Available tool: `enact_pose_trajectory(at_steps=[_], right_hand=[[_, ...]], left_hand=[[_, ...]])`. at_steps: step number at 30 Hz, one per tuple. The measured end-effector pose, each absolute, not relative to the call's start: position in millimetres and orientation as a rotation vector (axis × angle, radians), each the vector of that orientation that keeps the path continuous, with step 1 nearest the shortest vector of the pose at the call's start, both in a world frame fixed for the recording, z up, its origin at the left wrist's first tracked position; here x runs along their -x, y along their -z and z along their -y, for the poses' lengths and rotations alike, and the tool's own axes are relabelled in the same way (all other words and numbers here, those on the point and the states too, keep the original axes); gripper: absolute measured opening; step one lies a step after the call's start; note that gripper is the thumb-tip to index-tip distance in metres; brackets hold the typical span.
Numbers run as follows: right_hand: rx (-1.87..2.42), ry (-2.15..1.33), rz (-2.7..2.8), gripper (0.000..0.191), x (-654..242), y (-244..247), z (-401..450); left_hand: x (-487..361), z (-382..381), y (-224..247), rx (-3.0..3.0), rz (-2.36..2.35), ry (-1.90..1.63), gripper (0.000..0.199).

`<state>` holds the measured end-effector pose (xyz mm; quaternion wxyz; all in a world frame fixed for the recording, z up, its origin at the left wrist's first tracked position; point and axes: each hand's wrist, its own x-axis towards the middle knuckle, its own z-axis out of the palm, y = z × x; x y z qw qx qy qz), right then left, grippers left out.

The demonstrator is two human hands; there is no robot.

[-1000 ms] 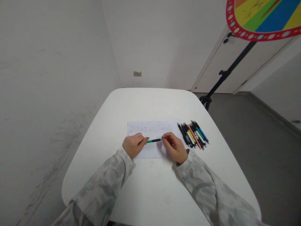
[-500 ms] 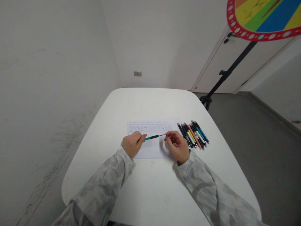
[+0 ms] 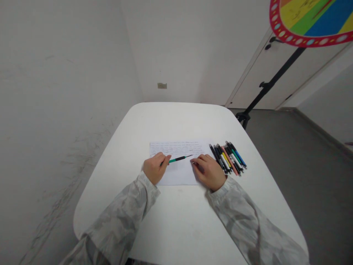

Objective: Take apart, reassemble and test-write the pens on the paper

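Observation:
My left hand is closed around a green pen with a black grip, held above the paper. A thin dark refill sticks out of the pen's front end, pointing right. My right hand is at the right part of the paper, its fingertips pinched together just below and right of the refill's end. Something small and greyish shows at those fingertips; what it is I cannot make out. Lines of handwriting cover the upper part of the paper.
Several pens in various colours lie side by side right of my right hand. The white table has rounded corners. Beyond it, a colourful wheel stands on a black pole near a door.
My right hand has come away from the refill's end and moved slightly down, turning more palm-down. My left hand and the pen have hardly moved.

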<state>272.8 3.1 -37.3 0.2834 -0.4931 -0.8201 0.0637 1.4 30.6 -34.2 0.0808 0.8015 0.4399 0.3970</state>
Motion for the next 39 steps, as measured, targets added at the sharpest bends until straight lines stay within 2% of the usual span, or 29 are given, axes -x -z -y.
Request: enact_pose_trajectory(at_steps=[9, 13, 18, 23, 28, 33, 39], right_hand=[[1.248, -0.344, 2.063, 0.021, -272, 41, -3], [1.204, -0.421, 1.844, 0.023, -269, 35, 1], [1.178, -0.517, 1.608, 0.014, -264, 29, 4], [1.163, -0.583, 1.619, 0.019, -260, 29, 4], [1.242, -0.624, 1.462, 0.024, -266, 33, 1], [1.293, -0.624, 1.323, 0.028, -283, 34, -7], [1.352, -0.633, 1.474, 0.028, -290, 23, -8]], left_hand=[[-1, -30, 32, -2.415, -1.287, -1.196, 0.048], [-1, -30, 32, -2.45, -1.268, -1.174, 0.048], [-1, -29, 31, -2.488, -1.226, -1.114, 0.049], [-1, -29, 32, -2.458, -1.212, -1.1, 0.047], [10, -30, 25, -2.501, -1.138, -0.932, 0.032], [33, -20, 12, -2.583, -1.312, -0.695, 0.03], [40, 7, 7, -2.452, -1.953, -0.353, 0.028]])
